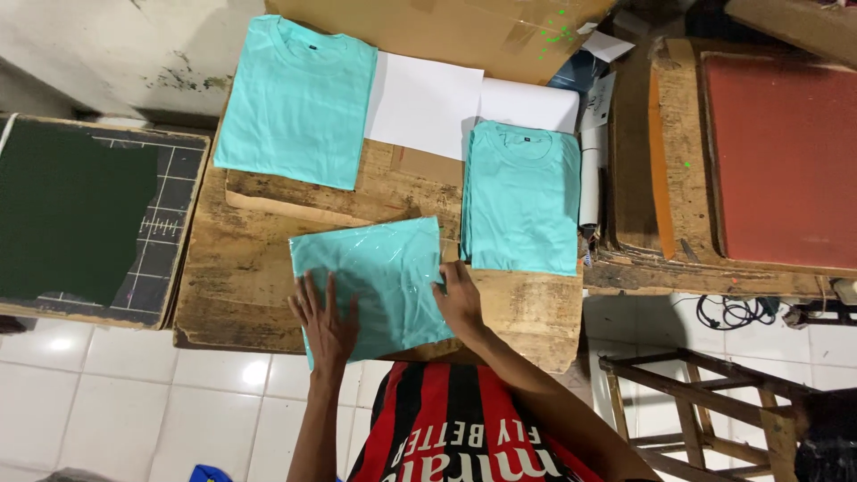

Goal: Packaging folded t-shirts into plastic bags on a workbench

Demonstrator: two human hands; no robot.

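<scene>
Bagged turquoise T-shirt (375, 277) lies flat at the near edge of the worn wooden table (241, 295). I judge it light, soft inside, film slippery; best taken at the side edges. My left hand (326, 321) presses it, fingers spread wide; right hand (460, 299) lies flat on its right edge. Beyond: folded shirt stack (522, 196), another folded shirt (295, 98), white paper sheets (428, 103).
</scene>
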